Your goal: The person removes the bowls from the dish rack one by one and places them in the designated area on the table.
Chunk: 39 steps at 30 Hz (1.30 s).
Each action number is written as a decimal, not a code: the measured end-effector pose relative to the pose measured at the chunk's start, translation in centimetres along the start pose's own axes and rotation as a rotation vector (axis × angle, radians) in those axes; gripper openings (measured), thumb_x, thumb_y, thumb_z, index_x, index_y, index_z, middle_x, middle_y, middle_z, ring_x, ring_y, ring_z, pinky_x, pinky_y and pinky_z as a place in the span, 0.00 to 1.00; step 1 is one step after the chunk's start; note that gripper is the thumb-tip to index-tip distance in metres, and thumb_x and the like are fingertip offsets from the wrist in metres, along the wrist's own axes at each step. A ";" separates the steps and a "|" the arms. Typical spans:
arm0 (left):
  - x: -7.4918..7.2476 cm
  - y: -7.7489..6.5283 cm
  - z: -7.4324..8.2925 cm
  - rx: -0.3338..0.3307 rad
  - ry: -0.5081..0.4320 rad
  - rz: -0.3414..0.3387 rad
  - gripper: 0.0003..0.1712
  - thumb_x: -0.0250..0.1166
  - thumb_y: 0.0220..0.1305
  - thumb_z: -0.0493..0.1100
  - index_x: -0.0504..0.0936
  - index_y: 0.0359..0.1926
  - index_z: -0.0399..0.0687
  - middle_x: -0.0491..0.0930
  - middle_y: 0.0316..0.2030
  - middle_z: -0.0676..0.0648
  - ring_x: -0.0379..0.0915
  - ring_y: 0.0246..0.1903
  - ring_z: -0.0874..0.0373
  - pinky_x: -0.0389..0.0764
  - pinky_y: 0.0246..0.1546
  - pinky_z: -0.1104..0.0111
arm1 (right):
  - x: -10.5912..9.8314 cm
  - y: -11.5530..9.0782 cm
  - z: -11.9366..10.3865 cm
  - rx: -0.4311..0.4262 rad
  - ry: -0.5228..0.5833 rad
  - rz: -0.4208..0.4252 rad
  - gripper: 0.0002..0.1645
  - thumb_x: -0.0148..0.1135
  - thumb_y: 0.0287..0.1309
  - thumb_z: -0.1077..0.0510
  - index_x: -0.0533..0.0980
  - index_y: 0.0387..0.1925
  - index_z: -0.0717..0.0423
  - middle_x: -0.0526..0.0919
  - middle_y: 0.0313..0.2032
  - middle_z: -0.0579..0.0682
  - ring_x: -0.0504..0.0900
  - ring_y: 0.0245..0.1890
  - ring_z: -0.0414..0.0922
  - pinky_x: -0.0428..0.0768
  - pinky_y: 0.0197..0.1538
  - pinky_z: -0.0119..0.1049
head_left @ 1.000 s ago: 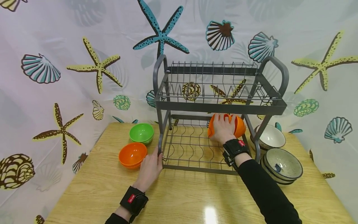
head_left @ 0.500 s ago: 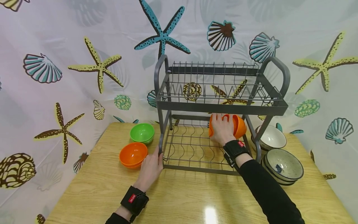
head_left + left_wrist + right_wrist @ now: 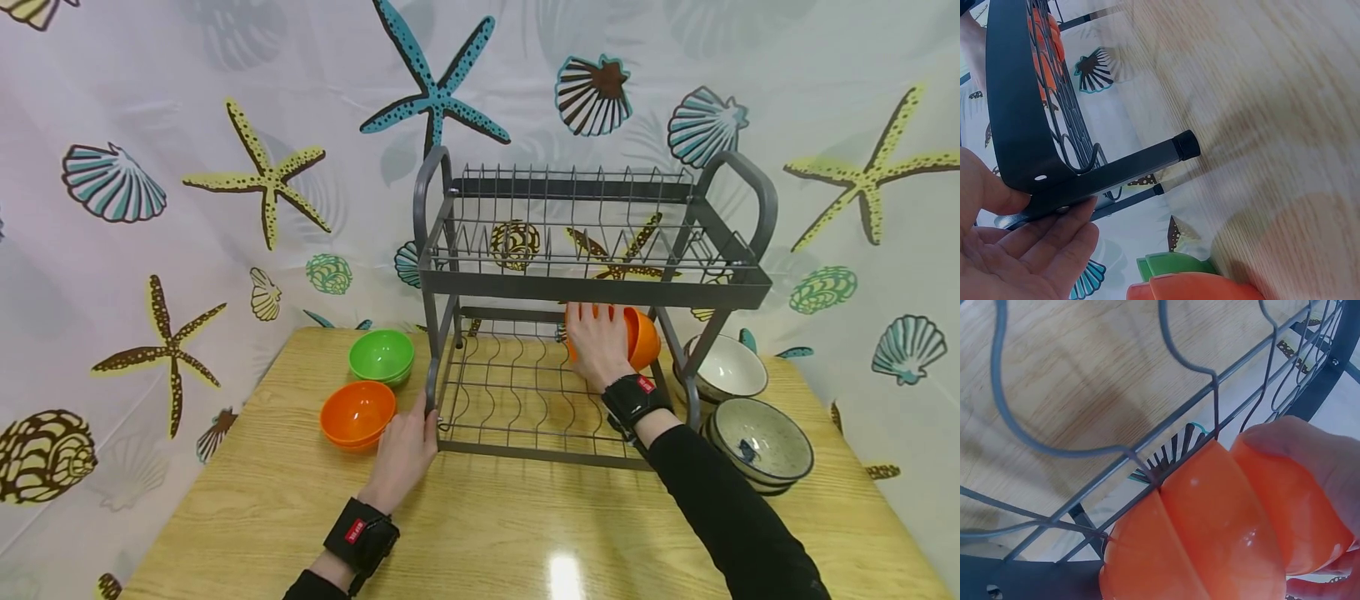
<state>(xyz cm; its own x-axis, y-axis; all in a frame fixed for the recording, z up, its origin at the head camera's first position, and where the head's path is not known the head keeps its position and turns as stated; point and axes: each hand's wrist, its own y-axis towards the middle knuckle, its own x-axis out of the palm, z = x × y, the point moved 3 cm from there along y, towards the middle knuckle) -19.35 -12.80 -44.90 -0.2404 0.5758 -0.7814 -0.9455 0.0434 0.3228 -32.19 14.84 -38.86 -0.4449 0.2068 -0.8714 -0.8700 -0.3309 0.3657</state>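
A two-tier grey dish rack point(image 3: 592, 287) stands on the table. My left hand point(image 3: 402, 454) grips its front left leg, with the thumb on one side and the fingers behind, as the left wrist view shows on the leg point(image 3: 1116, 167). Inside the lower tier, at the right end, my right hand point(image 3: 600, 343) holds an orange bowl point(image 3: 1294, 500) tipped on its side. That bowl presses against other orange bowls point(image 3: 1222, 519) standing on edge along the wires. From the head view, my right hand hides most of the held bowl.
Left of the rack sit stacked green bowls point(image 3: 381, 357) and stacked orange bowls point(image 3: 357, 414), close to my left hand. To its right are a white bowl point(image 3: 727, 367) and a stack of grey-green bowls point(image 3: 761, 442). A shell-patterned cloth point(image 3: 300, 67) hangs behind.
My right hand has moved slightly right with the orange bowl, closing the gap to the bowls beside it. My left hand stays on the rack leg.
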 end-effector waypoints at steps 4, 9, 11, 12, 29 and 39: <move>0.0 0.0 0.0 -0.006 -0.015 -0.006 0.03 0.59 0.73 0.37 0.74 0.43 0.41 0.72 0.20 0.49 0.64 0.17 0.60 0.62 0.15 0.74 | -0.2 0.0 0.2 -0.001 0.010 0.008 0.69 0.88 0.27 0.39 0.65 0.69 0.64 0.74 0.64 0.65 0.74 0.60 0.64 0.72 0.66 0.61; 0.0 0.0 0.0 -0.006 -0.042 -0.021 0.03 0.58 0.74 0.38 0.73 0.43 0.42 0.70 0.19 0.50 0.63 0.16 0.61 0.60 0.15 0.74 | -0.5 -0.2 0.7 0.022 0.077 0.028 0.73 0.88 0.26 0.39 0.61 0.72 0.64 0.74 0.65 0.65 0.73 0.61 0.66 0.69 0.68 0.64; 0.0 0.0 -0.1 -0.010 -0.053 -0.025 0.04 0.57 0.74 0.39 0.74 0.45 0.42 0.69 0.19 0.51 0.63 0.17 0.61 0.59 0.15 0.74 | -0.8 -0.4 0.8 0.027 0.101 0.053 0.75 0.88 0.25 0.40 0.60 0.73 0.64 0.74 0.65 0.66 0.73 0.61 0.66 0.68 0.68 0.66; 0.0 -0.1 -0.2 -0.013 -0.059 -0.025 0.05 0.57 0.75 0.39 0.74 0.47 0.42 0.69 0.19 0.51 0.63 0.17 0.61 0.59 0.15 0.74 | -1.0 -0.5 0.9 0.028 0.111 0.067 0.76 0.89 0.24 0.40 0.59 0.73 0.64 0.74 0.65 0.66 0.73 0.62 0.66 0.68 0.68 0.66; -1.4 -1.3 0.6 0.133 -0.040 0.198 0.39 0.61 0.72 0.41 0.54 0.77 0.39 0.62 0.74 0.36 0.71 0.66 0.39 0.82 0.58 0.48 | -3.4 -3.1 0.2 -0.006 0.203 0.256 0.69 0.87 0.22 0.39 0.65 0.66 0.66 0.75 0.60 0.65 0.72 0.61 0.64 0.66 0.66 0.70; -2.6 -1.5 2.3 0.373 0.063 0.291 0.44 0.72 0.61 0.36 0.61 0.73 0.35 0.61 0.74 0.38 0.63 0.72 0.45 0.71 0.71 0.54 | -4.6 -5.6 0.7 0.011 0.391 0.210 0.70 0.86 0.24 0.38 0.64 0.66 0.69 0.78 0.56 0.68 0.76 0.58 0.65 0.55 0.74 0.71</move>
<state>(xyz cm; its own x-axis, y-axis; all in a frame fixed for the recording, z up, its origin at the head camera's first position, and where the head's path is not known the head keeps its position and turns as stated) -16.81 -12.46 -42.10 -0.5075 0.5569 -0.6575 -0.6964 0.1842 0.6936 -25.44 16.38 -36.64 -0.5001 -0.2284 -0.8353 -0.7726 -0.3180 0.5495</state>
